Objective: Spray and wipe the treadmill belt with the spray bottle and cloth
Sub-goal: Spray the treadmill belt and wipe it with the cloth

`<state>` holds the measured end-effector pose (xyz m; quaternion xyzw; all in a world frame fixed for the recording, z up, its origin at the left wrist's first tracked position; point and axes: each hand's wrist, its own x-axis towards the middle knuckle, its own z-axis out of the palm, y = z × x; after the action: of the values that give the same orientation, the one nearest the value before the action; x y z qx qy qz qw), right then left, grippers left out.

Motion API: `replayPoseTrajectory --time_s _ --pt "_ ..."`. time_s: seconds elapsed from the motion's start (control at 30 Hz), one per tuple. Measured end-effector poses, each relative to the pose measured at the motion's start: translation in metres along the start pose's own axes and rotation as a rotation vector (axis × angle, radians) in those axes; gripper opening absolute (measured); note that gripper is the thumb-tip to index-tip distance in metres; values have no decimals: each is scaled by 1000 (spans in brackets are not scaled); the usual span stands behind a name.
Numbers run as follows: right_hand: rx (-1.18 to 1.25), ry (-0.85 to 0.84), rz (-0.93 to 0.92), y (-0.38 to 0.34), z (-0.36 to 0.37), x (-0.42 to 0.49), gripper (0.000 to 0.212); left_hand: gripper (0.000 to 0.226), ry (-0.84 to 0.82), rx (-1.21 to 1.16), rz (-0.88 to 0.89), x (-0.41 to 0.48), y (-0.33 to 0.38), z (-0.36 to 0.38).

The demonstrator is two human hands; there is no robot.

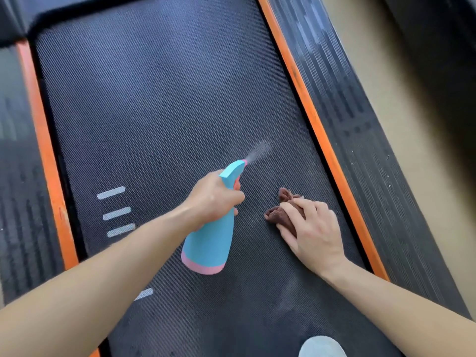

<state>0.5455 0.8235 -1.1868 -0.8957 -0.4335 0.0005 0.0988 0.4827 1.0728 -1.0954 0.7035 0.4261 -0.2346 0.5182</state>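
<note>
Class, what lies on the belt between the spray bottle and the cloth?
Nothing: the head view shows only bare belt between bottle and cloth.

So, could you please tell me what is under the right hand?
A bunched brown cloth lies under the right hand, held against the treadmill belt. Its folds stick out ahead of the hand; the part beneath the palm is covered.
</note>
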Motion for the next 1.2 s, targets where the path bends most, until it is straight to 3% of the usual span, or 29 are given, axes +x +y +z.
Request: replayPoseTrajectory --time_s 0.13,0.23,0.4,0.47,0.6,0.83,0.93,1.07,1.13,1.2 --pt "-1 7 0 0 0 1 40 13 26 -11 -4 -6 -14 -10" --pt "41 29 -1 0 0 4 40 29 -5 -61 11 -12 -26 -19" --pt "89 74 48 -7 3 30 42 13 -18 26 -31 -20 -39 -21" --pt "114 126 81 -9 4 50 43 15 -24 10 -21 -21 -41 -22" --pt "131 206 99 0 6 111 43 46 -70 -70 26 -18 -45 -30" --pt "-42 95 113 -20 26 239 44 53 8 -239 90 -12 -50 -58" --pt "-52 66 -62 -49 29 190 39 56 64 -313 111 -10 -47 -70" --pt "23 0 -442 -55 27 92 35 46 93 -353 132 -5 -45 -83" --pt "17 26 -496 -44 30 103 35 43 115 -361 126 -1 -47 -85" --pt "-9 109 -422 -38 37 145 35 44 140 -363 135 4 -48 -86"
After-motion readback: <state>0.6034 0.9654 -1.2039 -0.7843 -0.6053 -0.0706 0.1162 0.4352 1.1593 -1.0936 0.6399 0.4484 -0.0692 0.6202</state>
